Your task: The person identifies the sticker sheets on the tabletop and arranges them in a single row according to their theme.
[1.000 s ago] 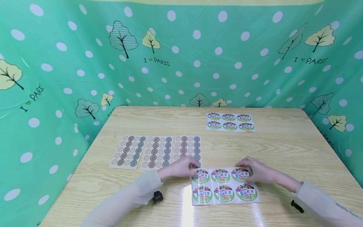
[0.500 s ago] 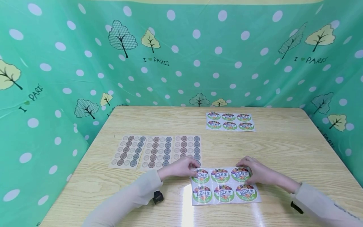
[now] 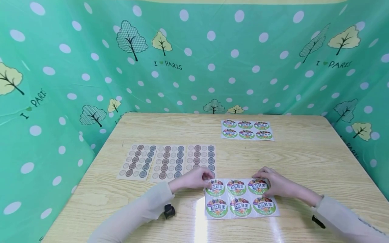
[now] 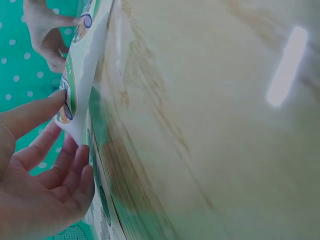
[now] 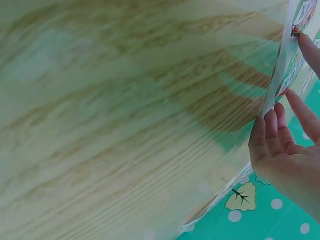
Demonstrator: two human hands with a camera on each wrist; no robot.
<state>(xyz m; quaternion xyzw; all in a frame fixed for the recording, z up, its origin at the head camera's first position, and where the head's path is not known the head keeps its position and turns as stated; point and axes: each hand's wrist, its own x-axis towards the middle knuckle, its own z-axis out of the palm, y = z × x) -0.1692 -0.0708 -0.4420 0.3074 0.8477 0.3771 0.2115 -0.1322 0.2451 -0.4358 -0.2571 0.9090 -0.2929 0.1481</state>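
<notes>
A white sheet of round fruit stickers is near the front of the table, tilted slightly up off the wood in the wrist views. My left hand pinches its far left corner. In the left wrist view, the thumb of that left hand lies on the printed face of the sticker sheet, with the fingers at its edge. At the far right corner, my right hand pinches the same sheet. The right wrist view has the right hand with thumb and fingers around the sticker sheet's edge.
Three brown sheets of small round stickers lie side by side, left of centre; the left hand partly covers the rightmost. Another fruit sticker sheet lies at the back of the wooden table. A green dotted curtain surrounds the table.
</notes>
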